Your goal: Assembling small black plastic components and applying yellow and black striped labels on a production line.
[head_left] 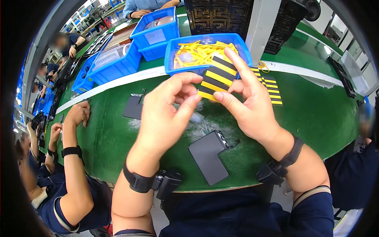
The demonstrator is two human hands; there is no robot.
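Above the green table, my right hand grips a sheet of black and yellow stripes between thumb and fingers, its index finger stretched upward. My left hand is closed at the sheet's left edge, thumb and fingertips against the ends of the stripes; whether a strip is lifted there cannot be made out. Below the hands, a flat dark grey L-shaped part with a small connector piece along its upper right edge lies on the table. A similar dark part rests farther left, partly covered by my left wrist.
A blue bin of loose yellow strips stands just beyond my hands. More striped sheets lie right of it. Other blue bins stand back left, beside a white rail. A co-worker's hand is on the left.
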